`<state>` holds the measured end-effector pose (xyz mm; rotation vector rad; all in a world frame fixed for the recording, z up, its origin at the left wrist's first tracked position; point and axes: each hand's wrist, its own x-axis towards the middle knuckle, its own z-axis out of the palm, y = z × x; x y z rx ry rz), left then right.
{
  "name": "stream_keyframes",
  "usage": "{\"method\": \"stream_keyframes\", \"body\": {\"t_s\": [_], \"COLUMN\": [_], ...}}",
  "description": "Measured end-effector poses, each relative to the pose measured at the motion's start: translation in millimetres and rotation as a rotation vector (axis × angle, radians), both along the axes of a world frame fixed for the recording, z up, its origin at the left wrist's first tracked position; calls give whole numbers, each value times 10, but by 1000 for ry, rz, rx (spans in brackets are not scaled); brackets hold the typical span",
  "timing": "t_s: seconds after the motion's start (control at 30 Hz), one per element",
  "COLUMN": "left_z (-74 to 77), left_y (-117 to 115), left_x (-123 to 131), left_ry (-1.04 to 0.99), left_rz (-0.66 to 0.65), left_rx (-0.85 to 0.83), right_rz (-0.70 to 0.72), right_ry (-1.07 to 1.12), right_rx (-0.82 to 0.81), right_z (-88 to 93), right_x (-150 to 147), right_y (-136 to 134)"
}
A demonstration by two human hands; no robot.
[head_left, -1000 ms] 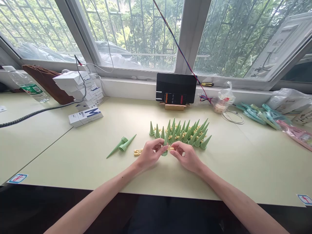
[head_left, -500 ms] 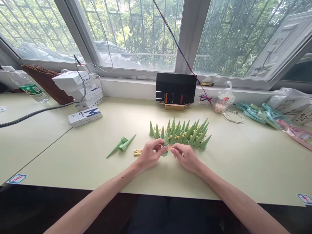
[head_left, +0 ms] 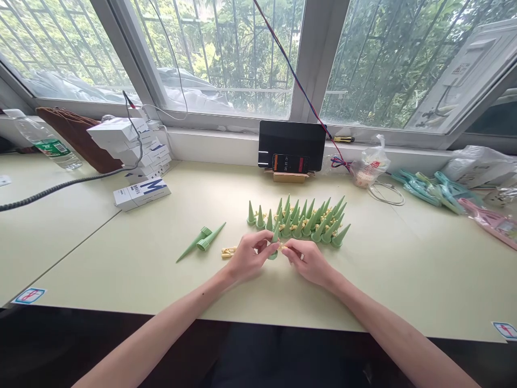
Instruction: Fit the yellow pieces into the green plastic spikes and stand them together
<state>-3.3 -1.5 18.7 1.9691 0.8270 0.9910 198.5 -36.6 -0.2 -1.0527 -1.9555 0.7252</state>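
Observation:
Pinched upright in my left hand point(head_left: 254, 250) is a green plastic watering spike point(head_left: 276, 235), its point up and its wide base low over the table. My right hand point(head_left: 305, 257) has thumb and forefinger closed on a small yellow valve point(head_left: 281, 246) at the spike's side. Fingers partly cover that valve. Behind my hands stand rows of green spikes point(head_left: 317, 233) with yellow valves between them. Left of my left hand lie several loose yellow valves point(head_left: 228, 251), partly covered by the hand. Two loose green spikes point(head_left: 204, 243) lie further left.
A phone point(head_left: 290, 163) leans on a black tablet point(head_left: 317, 143) at the back. White boxes point(head_left: 141, 194) and a water bottle point(head_left: 52, 145) are on the left. A bagged cup point(head_left: 367, 167), a white cable point(head_left: 385, 194) and wrapped teal items point(head_left: 428, 188) lie to the right.
My right fingers have shifted very slightly at the yellow valve. Both hands otherwise stay in place, and the spike remains upright in my left hand.

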Motion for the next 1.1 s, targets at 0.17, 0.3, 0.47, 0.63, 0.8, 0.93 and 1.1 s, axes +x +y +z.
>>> {"method": "stream_keyframes", "body": {"t_s": [0.17,0.3,0.47,0.63,0.8,0.93,1.1], "left_z": [-3,-18,-26,-7,2,-23,-42], "left_y": [2,13,18,11,7,13,26], "left_x": [-2,-3,-8,-6,-5,-9,-8], "left_ry": [16,-13,9,42,31,38,16], "left_rz": [-14,-2,-4,-13,-26,-21,12], "left_rx": [-13,-29,-14,52,66,41,-35], "right_rz": [-9,-47,-42,-5,9,17,-50], "right_ry": [-2,34,28,-9,-48,-29,24], "right_rx": [-11,-6,35,39,66,43,12], "right_z": [17,37,9,-20,-47,-38,8], "right_x": [-4,-12,-7,13,25,16,-10], "right_y": [-8,-14,6,15,10,17,7]}}
